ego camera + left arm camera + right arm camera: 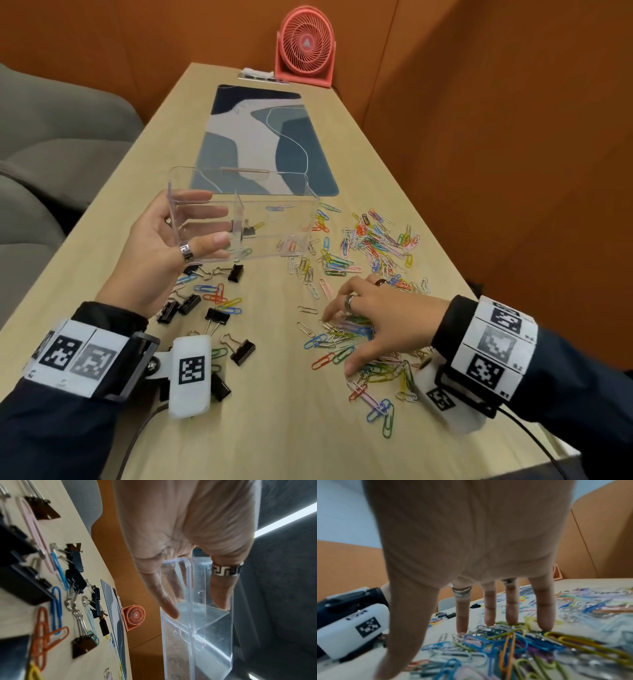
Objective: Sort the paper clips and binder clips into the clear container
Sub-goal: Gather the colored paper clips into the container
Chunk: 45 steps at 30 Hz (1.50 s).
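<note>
My left hand [215, 219] holds the clear container [274, 212] above the table, thumb on its near wall and fingers behind it. A divider splits the container [212, 622] in two, and both halves look empty in the left wrist view, where my left hand [197, 608] pinches the wall. Black binder clips [217, 315] lie below it, and more binder clips [77, 559] show at that view's left. My right hand [339, 342] is spread over a pile of coloured paper clips [329, 337], with straight fingertips [489, 620] touching the paper clips [513, 642].
More paper clips [373, 236] are scattered across the right half of the wooden table [274, 428]. A blue patterned mat [263, 137] lies beyond the container and a pink fan [305, 44] stands at the far end. Grey seats [51, 120] sit to the left.
</note>
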Tool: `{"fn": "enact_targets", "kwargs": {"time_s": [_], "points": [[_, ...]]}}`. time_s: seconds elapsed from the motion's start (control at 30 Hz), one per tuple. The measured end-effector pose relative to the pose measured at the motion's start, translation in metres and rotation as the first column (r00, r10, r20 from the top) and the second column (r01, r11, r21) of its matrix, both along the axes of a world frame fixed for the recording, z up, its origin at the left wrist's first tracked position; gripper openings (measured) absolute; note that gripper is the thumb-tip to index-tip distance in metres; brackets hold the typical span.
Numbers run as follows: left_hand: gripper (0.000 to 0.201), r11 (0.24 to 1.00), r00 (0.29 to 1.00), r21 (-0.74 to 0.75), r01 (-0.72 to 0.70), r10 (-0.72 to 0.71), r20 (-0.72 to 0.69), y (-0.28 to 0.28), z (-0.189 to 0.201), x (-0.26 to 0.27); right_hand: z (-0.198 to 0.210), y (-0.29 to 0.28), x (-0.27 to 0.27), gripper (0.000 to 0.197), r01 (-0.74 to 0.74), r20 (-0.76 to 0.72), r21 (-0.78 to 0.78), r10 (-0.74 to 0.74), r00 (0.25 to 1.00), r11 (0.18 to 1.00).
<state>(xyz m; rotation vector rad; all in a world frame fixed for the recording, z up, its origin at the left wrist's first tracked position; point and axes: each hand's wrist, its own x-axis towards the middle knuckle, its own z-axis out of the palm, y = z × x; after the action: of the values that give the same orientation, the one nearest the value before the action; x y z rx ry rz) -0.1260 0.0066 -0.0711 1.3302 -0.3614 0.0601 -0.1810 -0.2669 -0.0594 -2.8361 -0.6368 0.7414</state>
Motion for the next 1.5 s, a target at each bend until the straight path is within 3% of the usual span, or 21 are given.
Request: {"fn": "enact_targets", "kwargs": {"time_s": [0.1, 0.2, 0.5, 0.67, 0.9, 1.0, 1.17, 1.33, 1.5], "points": [[0.082, 1.000, 1.000, -0.003, -0.001, 0.001, -0.002, 0.000, -0.001, 0.000, 0.000, 0.005, -0.001, 0.071, 0.005, 0.027, 0.073, -0.007, 1.000, 0.997], [0.081, 1.000, 1.000, 0.003, 0.001, -0.001, -0.001, 0.001, -0.001, 0.000, 0.000, 0.006, 0.002, 0.074, 0.049, 0.045, 0.013, -0.050, 0.998, 0.999], [0.080, 1.000, 1.000, 0.018, 0.009, -0.008, -0.007, -0.001, 0.000, 0.000, -0.006, 0.011, 0.021, 0.035, 0.091, 0.035, 0.118, -0.096, 0.995, 0.989], [0.082, 1.000, 1.000, 0.021, 0.020, -0.020, -0.001, -0.002, 0.000, -0.001, -0.009, 0.003, 0.030, 0.031, 0.224, 0.004, 0.193, -0.229, 0.973, 0.955], [0.082, 0.999, 0.999, 0.034, 0.041, -0.041, -0.016, -0.001, -0.002, -0.002, -0.006, -0.006, 0.034, 0.027, 0.272, 0.052, 0.246, -0.292, 0.955, 0.931], [0.084, 0.997, 0.998, 0.057, 0.056, -0.055, -0.022, -0.002, -0.002, -0.002, 0.010, -0.008, 0.036, 0.020, 0.289, 0.048, 0.367, -0.329, 0.943, 0.884], [0.085, 0.993, 0.997, 0.089, 0.073, -0.070, -0.035, -0.002, -0.001, -0.003, 0.068, 0.002, 0.039, 0.016, 0.259, 0.087, 0.625, -0.396, 0.914, 0.736], [0.088, 0.992, 0.996, 0.097, 0.075, -0.071, -0.047, -0.004, -0.001, -0.003, 0.107, 0.017, 0.059, 0.016, 0.140, 0.227, 0.689, -0.395, 0.890, 0.711], [0.087, 0.992, 0.995, 0.096, 0.083, -0.077, -0.062, -0.004, -0.001, -0.004, 0.095, 0.043, 0.070, 0.019, 0.109, 0.256, 0.613, -0.327, 0.910, 0.782]]}}
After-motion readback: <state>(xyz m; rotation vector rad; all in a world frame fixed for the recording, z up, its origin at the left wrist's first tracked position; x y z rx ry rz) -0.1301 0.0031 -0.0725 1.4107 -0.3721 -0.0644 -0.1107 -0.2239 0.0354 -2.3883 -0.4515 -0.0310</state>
